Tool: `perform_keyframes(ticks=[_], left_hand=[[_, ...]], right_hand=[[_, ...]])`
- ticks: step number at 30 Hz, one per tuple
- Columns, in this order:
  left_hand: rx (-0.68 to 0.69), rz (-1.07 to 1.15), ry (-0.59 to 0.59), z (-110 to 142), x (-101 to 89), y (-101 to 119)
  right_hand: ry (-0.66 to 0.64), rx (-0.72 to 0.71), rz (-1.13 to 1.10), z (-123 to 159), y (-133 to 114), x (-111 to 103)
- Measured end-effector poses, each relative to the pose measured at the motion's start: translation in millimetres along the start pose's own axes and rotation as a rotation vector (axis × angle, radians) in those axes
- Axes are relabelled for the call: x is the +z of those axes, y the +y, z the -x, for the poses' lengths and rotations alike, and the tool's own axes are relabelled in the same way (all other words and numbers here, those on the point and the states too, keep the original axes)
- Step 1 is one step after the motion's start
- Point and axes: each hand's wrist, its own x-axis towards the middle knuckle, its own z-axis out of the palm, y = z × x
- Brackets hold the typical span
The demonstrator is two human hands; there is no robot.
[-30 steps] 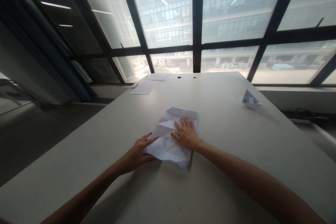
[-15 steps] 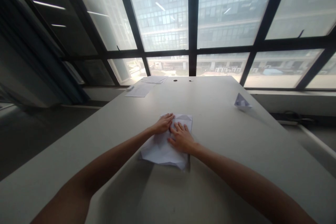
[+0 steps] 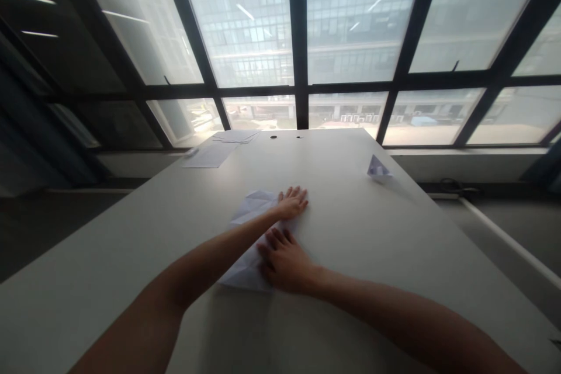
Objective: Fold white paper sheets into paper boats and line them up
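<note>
A creased sheet of white paper (image 3: pixel 249 269) lies on the white table (image 3: pixel 350 245) in front of me. My left hand (image 3: pixel 293 203) rests on its far right part, palm down with the fingers spread. Nearer to me, my right hand (image 3: pixel 284 260) lies on the right side of the sheet, fingers apart and slightly blurred. My left forearm crosses over the paper and hides its middle. Fold lines show at the sheet's far left and near left parts.
A folded paper boat (image 3: pixel 377 168) stands near the table's right edge. Several flat white sheets (image 3: pixel 210 156) lie at the far left, with a small whitish object (image 3: pixel 191 152) beside them. Two round dark spots mark the far end. Large windows (image 3: pixel 254 29) rise behind the table.
My left hand has moved right across the paper, and my right hand has come nearer to me. More of the sheet's left side now shows. The view has turned to the right.
</note>
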Motion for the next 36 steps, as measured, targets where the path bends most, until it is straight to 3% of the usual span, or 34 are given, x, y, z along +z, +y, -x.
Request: perform_keyframes(ticks=[3,6,9,13,15,16,20,21,22,24,27,29,31,36], left_hand=[[0.013,-0.018,0.120,-7,11.2,5],[-0.073,0.007,0.129,-16,11.8,9],[-0.152,0.032,0.139,-28,9.8,21],[-0.100,0.018,0.278,-38,16.4,32],[-0.094,0.052,0.326,-38,21.0,31],[-0.089,0.078,0.350,-39,22.5,31],[0.013,0.178,0.474,-40,22.4,32],[0.069,0.204,0.495,-40,21.4,33],[0.130,0.235,0.508,-40,20.4,35],[0.255,0.307,0.514,-39,19.0,37],[0.375,0.418,0.513,-37,18.5,41],[0.410,0.504,0.523,-36,18.8,43],[0.416,0.637,0.526,-36,19.0,45],[0.225,0.971,0.504,-40,20.0,46]], right_hand=[[0.007,-0.073,-0.017,21,0,-6],[-0.057,-0.191,-0.039,37,0,-18],[-0.109,-0.217,-0.070,40,-1,-28],[-0.213,-0.282,-0.295,41,14,-47],[-0.168,-0.179,-0.410,44,45,-63],[-0.051,-0.066,-0.401,47,67,-74],[0.693,0.420,0.015,64,184,-121],[0.813,0.530,0.139,69,213,-131],[0.877,0.620,0.234,74,241,-139],[0.874,0.736,0.321,84,284,-149],[0.763,0.782,0.275,90,315,-149],[0.778,0.750,0.258,84,310,-140],[0.817,0.684,0.249,72,286,-126],[0.726,0.478,0.142,43,182,-82]])
